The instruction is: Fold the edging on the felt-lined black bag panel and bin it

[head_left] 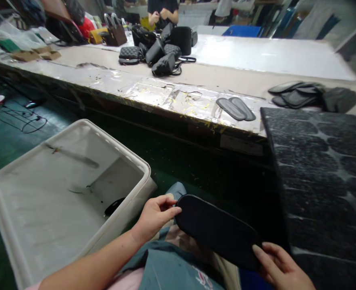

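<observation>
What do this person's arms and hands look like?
The left hand and right hand are bare: no gloves, no rings on the fingers. The left forearm has no sleeve or watch. The right arm is out of frame.

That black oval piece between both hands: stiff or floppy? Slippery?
Probably fairly stiff: the black oval piece spans flat between the left hand and right hand without sagging. Likely light, since fingertips alone pinch its ends. Its matte surface suggests decent grip.
</observation>
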`<state>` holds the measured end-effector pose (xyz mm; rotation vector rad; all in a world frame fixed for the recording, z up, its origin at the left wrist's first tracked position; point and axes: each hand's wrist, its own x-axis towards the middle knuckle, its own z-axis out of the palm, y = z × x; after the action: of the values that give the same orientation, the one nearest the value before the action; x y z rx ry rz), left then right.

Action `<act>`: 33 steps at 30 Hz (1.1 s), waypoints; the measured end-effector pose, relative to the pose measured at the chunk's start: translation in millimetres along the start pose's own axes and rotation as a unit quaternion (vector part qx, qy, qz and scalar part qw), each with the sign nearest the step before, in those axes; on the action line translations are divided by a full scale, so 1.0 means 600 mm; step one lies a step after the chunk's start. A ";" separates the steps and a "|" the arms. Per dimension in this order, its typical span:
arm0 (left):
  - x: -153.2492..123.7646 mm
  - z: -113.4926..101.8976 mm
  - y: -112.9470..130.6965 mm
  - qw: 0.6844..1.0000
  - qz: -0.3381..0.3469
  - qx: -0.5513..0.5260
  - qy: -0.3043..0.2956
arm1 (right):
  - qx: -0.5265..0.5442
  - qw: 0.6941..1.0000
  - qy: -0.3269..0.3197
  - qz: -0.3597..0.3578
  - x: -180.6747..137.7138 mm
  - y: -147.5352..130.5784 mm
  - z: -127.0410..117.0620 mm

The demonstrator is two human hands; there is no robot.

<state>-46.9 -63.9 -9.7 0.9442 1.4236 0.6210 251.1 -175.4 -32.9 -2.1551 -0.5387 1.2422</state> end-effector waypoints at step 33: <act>0.008 -0.021 -0.005 0.981 -0.061 0.154 0.103 | 0.051 0.985 0.004 -0.162 -0.017 0.015 0.017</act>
<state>-59.6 -59.6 -13.6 1.0459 1.7857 0.4224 237.9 -185.7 -36.3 -1.8944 -0.7711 1.0569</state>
